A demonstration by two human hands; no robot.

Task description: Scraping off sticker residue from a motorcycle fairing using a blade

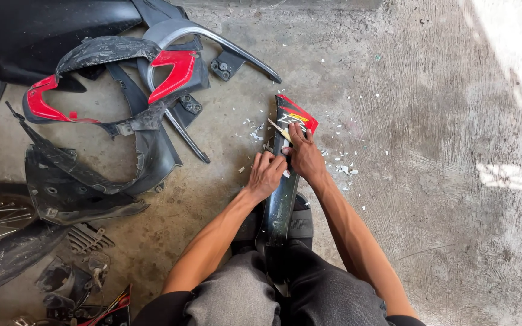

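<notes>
Hands share one black-and-red fairing panel (282, 193): left hand (265, 175) clamps it steady on concrete floor (430, 181); right hand (305, 156) pinches small blade (278, 130), sticker flakes (342, 169) beside.

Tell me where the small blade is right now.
In the head view, the blade is in the right hand, on the black and red panel, right of the pile of fairings.

A long, narrow fairing panel (280, 202) of glossy black plastic stood on the concrete floor (430, 169), leaning lengthwise away from the person's knees. Its far tip was red with a yellow and white sticker, partly scraped away. A thin pale blade (277, 129) lay against that sticker. Small white sticker scraps (344, 169) lay scattered around the tip.
</notes>
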